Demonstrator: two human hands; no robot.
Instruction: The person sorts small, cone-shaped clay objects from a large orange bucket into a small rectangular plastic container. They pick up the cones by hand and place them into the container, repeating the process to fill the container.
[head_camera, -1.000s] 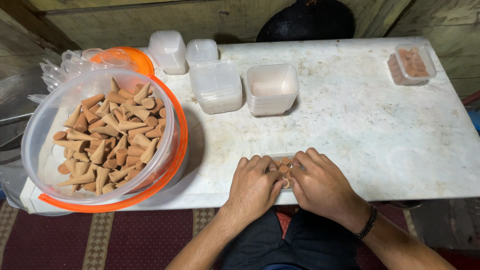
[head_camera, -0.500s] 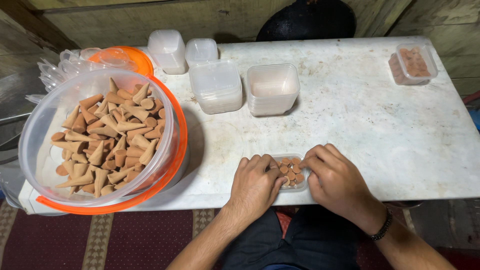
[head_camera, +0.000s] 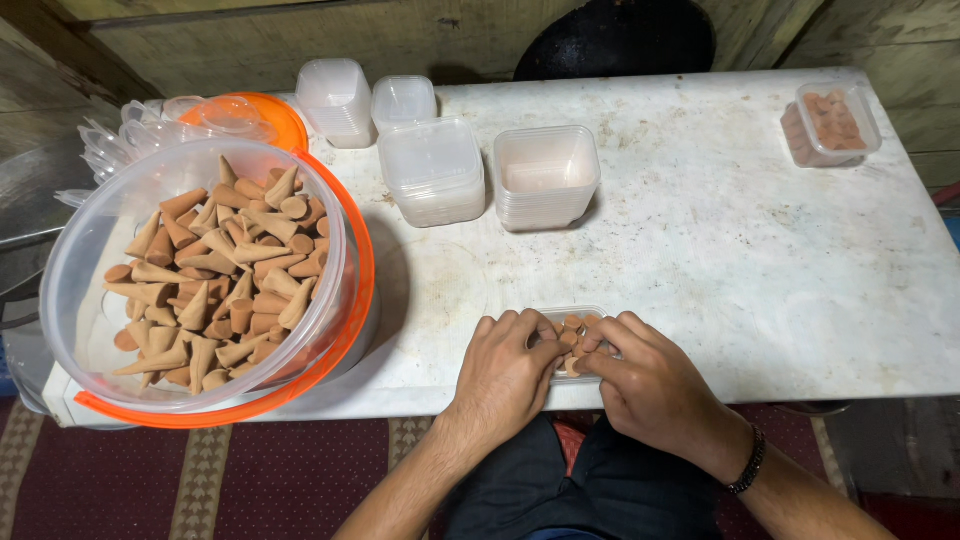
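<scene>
Head camera, looking straight down on a worn white table (head_camera: 720, 250). At its left end sits a big clear tub (head_camera: 195, 275) with an orange rim, piled with brown cones (head_camera: 225, 280) lying every which way. Just behind the tub, at the far left corner, an orange lid (head_camera: 262, 112) and a fan of clear plastic pieces (head_camera: 105, 150), too blurred to sort out. Along the far edge stand two stacks of small clear boxes (head_camera: 340, 100), one taller, one lower beside it. A little nearer the middle, a stack of flat clear lids (head_camera: 432, 170), and right beside it a stack of square tubs (head_camera: 546, 175), the top one with nothing in it. Over at the far right corner, a small clear box (head_camera: 832, 122) already packed with cones in rows.

Now the front edge, centre. A small clear tray (head_camera: 572, 318) lies there, well apart from the others, and both hands are on it. The left hand (head_camera: 510, 370) curls over the tray's left side, fingers bent down onto it, clasping its edge. The right hand (head_camera: 650, 385), with a dark bracelet (head_camera: 748, 462) at the wrist, closes in from the right, fingertips pinching the cones in the tray (head_camera: 572, 335). The tray sits right between the two sets of fingertips, mostly hidden, only its far rim and a few brown tips showing.
</scene>
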